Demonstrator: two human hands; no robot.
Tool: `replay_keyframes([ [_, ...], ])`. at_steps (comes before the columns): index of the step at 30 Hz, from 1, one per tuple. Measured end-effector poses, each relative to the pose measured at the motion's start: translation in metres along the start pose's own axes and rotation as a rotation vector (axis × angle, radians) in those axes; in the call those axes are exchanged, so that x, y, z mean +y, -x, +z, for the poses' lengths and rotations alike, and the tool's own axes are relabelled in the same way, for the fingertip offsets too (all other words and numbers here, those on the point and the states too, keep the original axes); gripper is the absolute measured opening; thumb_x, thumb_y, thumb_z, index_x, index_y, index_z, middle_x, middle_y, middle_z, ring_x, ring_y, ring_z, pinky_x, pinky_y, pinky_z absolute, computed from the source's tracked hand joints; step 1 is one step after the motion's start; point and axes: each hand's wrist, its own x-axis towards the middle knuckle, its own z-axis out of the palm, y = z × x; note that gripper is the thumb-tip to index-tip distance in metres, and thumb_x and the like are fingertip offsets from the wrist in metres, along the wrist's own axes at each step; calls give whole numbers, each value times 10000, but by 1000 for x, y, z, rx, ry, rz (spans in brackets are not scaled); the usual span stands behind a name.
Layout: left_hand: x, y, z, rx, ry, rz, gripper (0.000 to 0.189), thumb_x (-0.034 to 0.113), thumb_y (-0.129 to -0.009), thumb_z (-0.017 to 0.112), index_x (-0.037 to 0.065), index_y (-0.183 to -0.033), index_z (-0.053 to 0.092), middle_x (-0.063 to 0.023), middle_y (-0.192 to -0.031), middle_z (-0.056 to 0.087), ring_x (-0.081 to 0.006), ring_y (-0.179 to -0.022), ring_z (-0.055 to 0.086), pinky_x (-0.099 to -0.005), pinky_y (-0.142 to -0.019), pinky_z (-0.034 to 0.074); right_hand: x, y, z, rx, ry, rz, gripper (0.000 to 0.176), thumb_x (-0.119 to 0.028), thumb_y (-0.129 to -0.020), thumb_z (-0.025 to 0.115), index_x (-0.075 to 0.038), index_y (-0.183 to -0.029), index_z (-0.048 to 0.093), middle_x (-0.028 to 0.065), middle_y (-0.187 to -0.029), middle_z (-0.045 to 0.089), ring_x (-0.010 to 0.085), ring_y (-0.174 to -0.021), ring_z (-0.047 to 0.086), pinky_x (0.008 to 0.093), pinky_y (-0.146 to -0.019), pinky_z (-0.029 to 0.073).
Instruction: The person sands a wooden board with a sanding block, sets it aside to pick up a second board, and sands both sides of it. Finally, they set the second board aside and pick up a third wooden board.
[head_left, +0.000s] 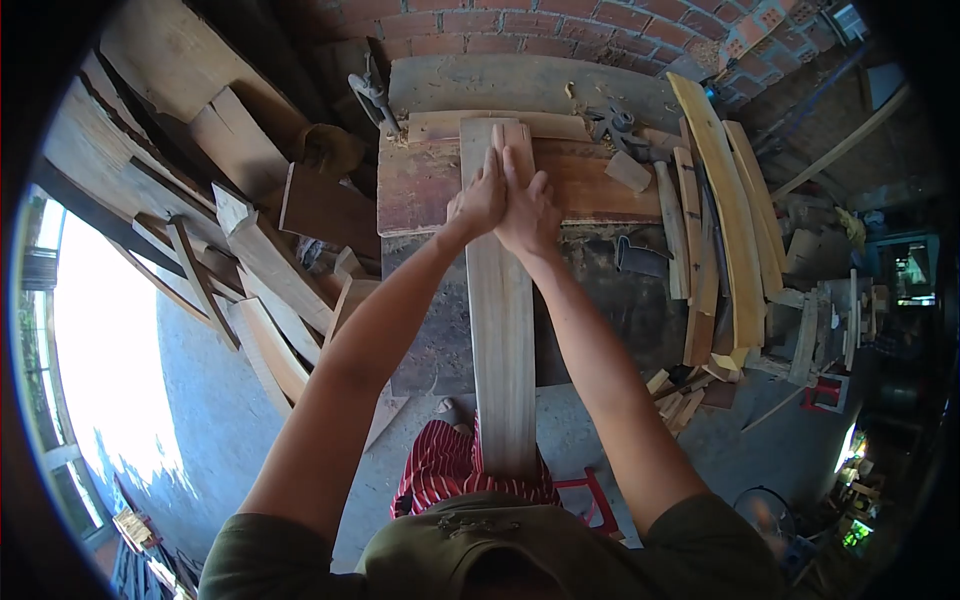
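Note:
A long pale board (502,330) runs from the workbench (430,300) back to my body, its near end at my lap. At its far part, a smaller reddish wood piece (515,135) lies on top. My left hand (478,203) is on the board's left side, fingers stretched forward and touching my other hand. My right hand (530,210) lies over the reddish piece, with its fingers pointing forward and partly spread. The undersides of both hands are hidden.
A metal clamp (370,98) stands at the bench's back left. Planks (730,220) lie along the right edge, near a dark curved piece (640,257). Wood boards (270,250) lean at the left. A red stool (597,500) stands below right.

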Motion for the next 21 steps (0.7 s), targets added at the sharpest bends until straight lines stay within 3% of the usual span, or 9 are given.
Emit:
replay_keyframes([
  [4,5,146,26,-34,59,-86,644,270,-973,321,22,-1514,75,-258,-1313,480,-407,-1200,500,-451,-1005,408,1,134,5,-10,-21,-87,827,-298,-807,649,-218,-1516,231,195,-1031,452,381,-928,566,444,-607,550],
  [7,-11,246,66,28,-6,-58,691,219,-935,416,-30,-1500,105,-220,-1152,539,-361,-1058,558,-427,-913,445,1,232,-2,-108,21,-124,872,-256,-777,684,-216,-1520,229,177,-979,440,352,-860,560,417,-560,547],
  [10,-7,285,68,-34,15,-83,708,210,-924,435,-35,-1500,103,-218,-1144,543,-355,-1052,559,-418,-898,445,2,253,-4,-188,26,-136,876,-227,-770,688,-217,-1520,234,173,-965,435,347,-849,560,420,-559,547],
  [12,-10,261,63,-31,67,-106,708,213,-930,435,-43,-1497,98,-230,-1186,530,-364,-1102,540,-421,-937,432,4,242,-4,-239,13,-138,872,-210,-770,685,-217,-1519,237,173,-964,434,350,-851,562,423,-561,547],
  [15,-13,176,34,36,87,-83,677,239,-962,406,-44,-1496,100,-262,-1333,473,-387,-1216,483,-423,-1022,386,0,149,6,-46,-18,-246,824,-181,-797,648,-221,-1515,247,187,-990,442,380,-911,572,418,-583,549],
  [16,-21,141,31,160,53,-12,676,253,-959,388,-23,-1503,96,-237,-1174,549,-387,-1081,542,-450,-924,425,-2,113,12,-18,-28,-245,801,-175,-811,632,-228,-1514,251,195,-1004,446,394,-935,574,422,-601,551],
  [17,-32,103,29,240,37,44,684,272,-961,390,-22,-1503,93,-260,-1231,536,-403,-1124,530,-457,-951,414,-4,77,15,2,-45,-253,791,-177,-816,626,-240,-1510,252,204,-1028,453,407,-952,573,447,-635,547],
  [18,-31,69,11,182,91,-1,684,286,-959,394,-7,-1505,104,-279,-1295,505,-421,-1171,511,-469,-982,401,-7,43,17,24,-64,-257,782,-180,-820,620,-252,-1507,253,213,-1052,459,420,-969,572,471,-668,544],
  [21,-67,-38,-5,311,161,124,631,337,-974,353,14,-1484,169,-341,-1298,475,-455,-1193,491,-510,-994,395,-22,-51,26,44,-41,-264,718,-243,-838,599,-288,-1477,274,230,-1097,468,437,-985,566,520,-732,523],
])
